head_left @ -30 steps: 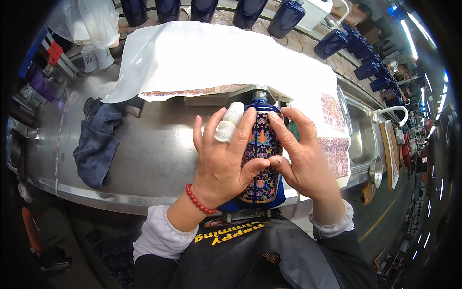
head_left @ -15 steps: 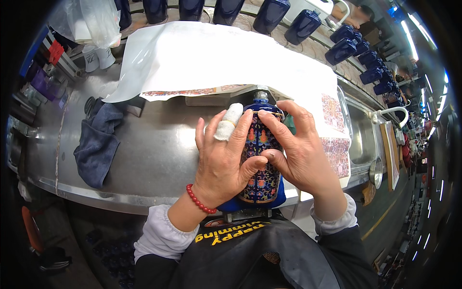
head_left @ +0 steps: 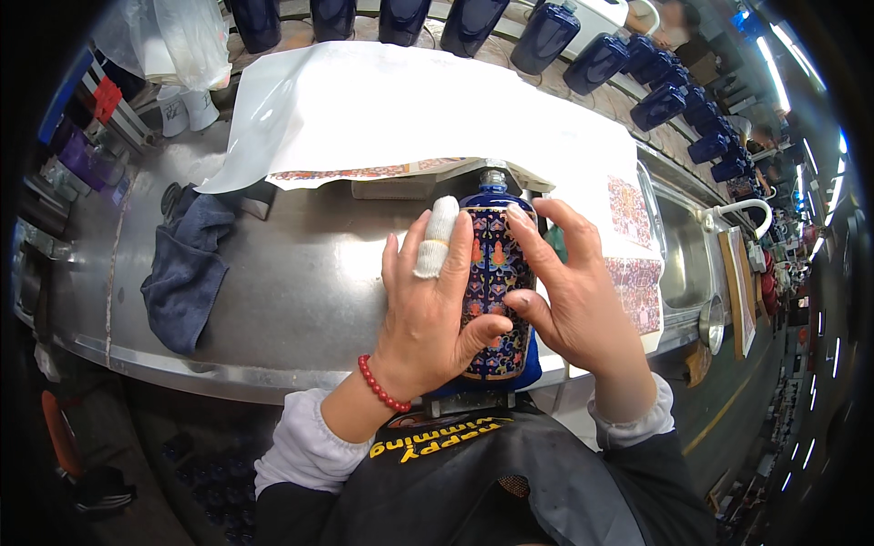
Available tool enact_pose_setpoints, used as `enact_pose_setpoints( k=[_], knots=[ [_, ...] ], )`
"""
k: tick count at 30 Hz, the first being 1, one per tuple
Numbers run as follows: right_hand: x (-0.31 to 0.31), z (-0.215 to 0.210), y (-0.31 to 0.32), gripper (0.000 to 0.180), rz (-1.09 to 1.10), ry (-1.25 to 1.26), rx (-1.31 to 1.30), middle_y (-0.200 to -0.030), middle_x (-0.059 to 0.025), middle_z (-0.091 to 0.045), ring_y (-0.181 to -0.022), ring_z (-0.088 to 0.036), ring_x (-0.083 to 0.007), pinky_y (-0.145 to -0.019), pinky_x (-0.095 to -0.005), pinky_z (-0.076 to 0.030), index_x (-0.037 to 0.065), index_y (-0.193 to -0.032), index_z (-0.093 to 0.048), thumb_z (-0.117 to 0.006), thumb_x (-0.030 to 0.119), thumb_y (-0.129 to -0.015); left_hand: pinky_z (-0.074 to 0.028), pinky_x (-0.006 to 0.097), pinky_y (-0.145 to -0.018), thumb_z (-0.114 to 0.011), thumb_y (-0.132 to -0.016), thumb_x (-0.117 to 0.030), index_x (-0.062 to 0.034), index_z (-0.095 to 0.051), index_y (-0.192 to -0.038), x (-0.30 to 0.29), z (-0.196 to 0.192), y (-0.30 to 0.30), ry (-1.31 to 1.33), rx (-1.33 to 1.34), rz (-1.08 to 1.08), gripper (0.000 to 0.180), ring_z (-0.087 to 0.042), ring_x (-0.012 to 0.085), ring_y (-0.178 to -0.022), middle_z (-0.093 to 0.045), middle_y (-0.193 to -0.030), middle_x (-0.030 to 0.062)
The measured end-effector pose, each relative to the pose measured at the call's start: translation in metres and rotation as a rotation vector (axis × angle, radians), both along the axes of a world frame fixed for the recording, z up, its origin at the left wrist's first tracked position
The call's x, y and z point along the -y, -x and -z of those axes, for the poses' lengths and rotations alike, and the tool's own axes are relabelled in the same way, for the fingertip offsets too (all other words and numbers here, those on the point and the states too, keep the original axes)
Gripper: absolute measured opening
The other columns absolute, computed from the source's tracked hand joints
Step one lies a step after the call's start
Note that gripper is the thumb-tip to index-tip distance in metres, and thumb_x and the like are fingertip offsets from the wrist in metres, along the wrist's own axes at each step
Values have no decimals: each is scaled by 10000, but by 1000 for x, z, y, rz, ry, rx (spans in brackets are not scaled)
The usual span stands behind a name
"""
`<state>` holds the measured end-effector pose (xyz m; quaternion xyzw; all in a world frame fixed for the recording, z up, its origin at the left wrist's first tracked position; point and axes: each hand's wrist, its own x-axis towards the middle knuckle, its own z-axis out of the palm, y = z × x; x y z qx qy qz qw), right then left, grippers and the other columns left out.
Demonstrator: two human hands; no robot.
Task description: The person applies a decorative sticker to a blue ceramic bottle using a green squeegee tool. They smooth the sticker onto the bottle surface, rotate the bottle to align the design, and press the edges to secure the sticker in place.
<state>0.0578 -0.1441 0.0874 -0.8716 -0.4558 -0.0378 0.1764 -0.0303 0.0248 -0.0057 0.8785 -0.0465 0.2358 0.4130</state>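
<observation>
A dark blue glass bottle (head_left: 493, 264) with a colourful floral decal over its front leans back in front of me, its clear neck pointing away. A blue cloth pad (head_left: 533, 364) shows beneath its lower end. My left hand (head_left: 421, 309) lies along the bottle's left side with fingers stretched out; its thumb rests on the decal. A white finger cover (head_left: 441, 237) wraps one left finger. On the right side, my right hand (head_left: 578, 291) has its fingers spread, the index fingertip at the upper right edge and the thumb near the middle of that edge.
White paper sheets (head_left: 391, 109) cover the work surface beyond the bottle, with patterned decal sheets (head_left: 630, 214) at right. A grey-blue cloth (head_left: 185, 273) lies left on the metal table (head_left: 291, 282). Blue bottles (head_left: 546, 38) line the curved conveyor behind. A sink (head_left: 687, 264) is at right.
My right thumb and index finger have moved right, from the decal's middle toward the bottle's edge. The left hand has shifted slightly, fingers straighter. The bottles behind have moved along to the right.
</observation>
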Motion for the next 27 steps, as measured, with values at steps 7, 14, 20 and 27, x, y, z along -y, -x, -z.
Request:
enact_pose_setpoints(
  k=[7, 14, 20, 27],
  knots=[
    [6, 6, 9, 721, 16, 15, 15, -1405, -165, -440, -1236, -480, -395, -1038, -504, -439, 106, -1421, -585, -832, 266, -763, -170, 693, -1143, -401, -945, -763, 60, -274, -1579, 6, 1, 2, -25, -11, 6, 1047, -297, 470, -1432, -459, -1481, 278],
    [7, 3, 9, 706, -11, 17, 11, -1405, -168, -439, -1229, -484, -395, -1035, -503, -447, 108, -1422, -584, -822, 266, -777, -176, 688, -1144, -410, -946, -759, 38, -316, -1573, 5, 1, 0, 27, 28, 19, 1018, -308, 473, -1420, -454, -1495, 261],
    [12, 3, 6, 686, -22, 9, -39, -1446, -186, -430, -1296, -454, -407, -1087, -502, -412, 116, -1460, -556, -749, 349, -844, -241, 637, -1142, -478, -977, -674, -7, -450, -1505, -1, -4, -2, 50, 74, -20, 851, -390, 453, -1363, -520, -1424, 249],
    [18, 4, -3, 688, 9, 20, -73, -1474, -219, -432, -1342, -431, -414, -1119, -494, -384, 79, -1483, -523, -654, 464, -927, -436, 459, -907, -642, -965, -196, -62, -653, -1024, -53, -27, -43, 3, 165, 39, 146, -564, 360, -974, -658, -946, 134]
  ],
)
